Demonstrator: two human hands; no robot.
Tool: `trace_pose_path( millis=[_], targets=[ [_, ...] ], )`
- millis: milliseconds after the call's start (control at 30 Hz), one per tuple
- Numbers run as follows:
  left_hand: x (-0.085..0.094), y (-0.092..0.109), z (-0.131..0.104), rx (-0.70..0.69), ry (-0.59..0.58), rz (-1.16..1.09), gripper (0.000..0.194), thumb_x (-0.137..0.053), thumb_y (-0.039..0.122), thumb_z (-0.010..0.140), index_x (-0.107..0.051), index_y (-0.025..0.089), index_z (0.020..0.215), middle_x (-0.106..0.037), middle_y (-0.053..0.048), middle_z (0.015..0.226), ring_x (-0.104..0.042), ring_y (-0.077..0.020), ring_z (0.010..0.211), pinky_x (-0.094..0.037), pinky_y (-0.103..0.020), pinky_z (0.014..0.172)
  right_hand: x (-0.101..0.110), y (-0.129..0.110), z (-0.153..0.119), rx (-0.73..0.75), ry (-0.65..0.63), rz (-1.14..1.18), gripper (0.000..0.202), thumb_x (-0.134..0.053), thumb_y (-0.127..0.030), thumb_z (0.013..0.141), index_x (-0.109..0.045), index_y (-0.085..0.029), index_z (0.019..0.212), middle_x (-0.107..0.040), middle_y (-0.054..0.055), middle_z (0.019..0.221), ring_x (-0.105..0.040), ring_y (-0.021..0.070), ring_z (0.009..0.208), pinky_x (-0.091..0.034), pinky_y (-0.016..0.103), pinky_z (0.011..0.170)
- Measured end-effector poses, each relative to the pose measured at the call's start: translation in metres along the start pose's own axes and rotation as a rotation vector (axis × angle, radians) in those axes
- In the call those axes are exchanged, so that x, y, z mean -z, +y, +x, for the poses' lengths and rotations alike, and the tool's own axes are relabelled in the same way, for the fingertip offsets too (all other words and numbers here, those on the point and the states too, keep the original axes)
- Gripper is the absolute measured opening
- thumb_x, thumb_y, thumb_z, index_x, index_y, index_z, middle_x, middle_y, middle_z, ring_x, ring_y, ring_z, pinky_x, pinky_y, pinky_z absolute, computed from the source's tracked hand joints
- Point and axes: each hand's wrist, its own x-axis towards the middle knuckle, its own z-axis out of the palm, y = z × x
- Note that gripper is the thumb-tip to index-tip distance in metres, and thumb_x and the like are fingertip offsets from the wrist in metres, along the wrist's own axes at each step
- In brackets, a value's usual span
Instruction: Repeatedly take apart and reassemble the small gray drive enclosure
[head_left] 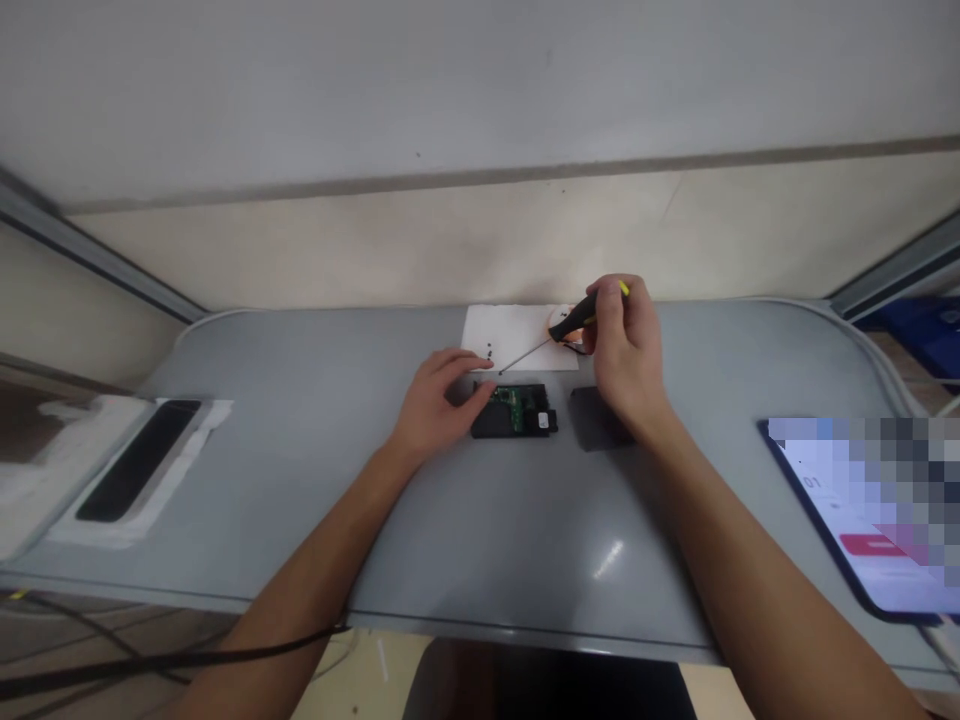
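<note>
My right hand (628, 345) is wrapped round a black-and-yellow screwdriver (576, 318). Its thin shaft slants down to the left, and a tiny dark speck shows at the tip, just above the opened device. That black device (514, 412) lies flat with a green circuit board exposed. At its left end rests my left hand (442, 405), thumb on or against the casing, index finger stretched out and apart from the thumb. A dark flat cover (596, 420) lies to the right, partly under my right wrist. Behind the device is a white sheet (517, 335) with several small dark screws (490, 351).
A round white-and-orange item (564, 322) sits on the sheet's right side, partly behind the screwdriver. At the far left a black phone (140, 460) lies on white paper. A tablet (862, 540) with a lit screen occupies the right. A wall panel (375, 250) closes the grey table's back.
</note>
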Motion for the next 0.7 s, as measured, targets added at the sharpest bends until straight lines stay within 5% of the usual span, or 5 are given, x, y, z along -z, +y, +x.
trace_pose_path(
  millis=[700],
  targets=[
    [-0.0001,0.0032,0.0011,-0.139,0.015,-0.068,0.008,-0.067,0.024,0.1,-0.073,0.023,0.095,-0.077,-0.003,0.094,-0.069,-0.0187,0.09,-0.056,-0.039,0.088,-0.005,-0.0024,-0.0017,-0.077,0.041,0.053,0.037,-0.051,-0.06,0.105,-0.058,-0.025,0.094,-0.052,-0.004,0.069,-0.051,0.0102,0.054,-0.043,0.024,0.05]
  ],
)
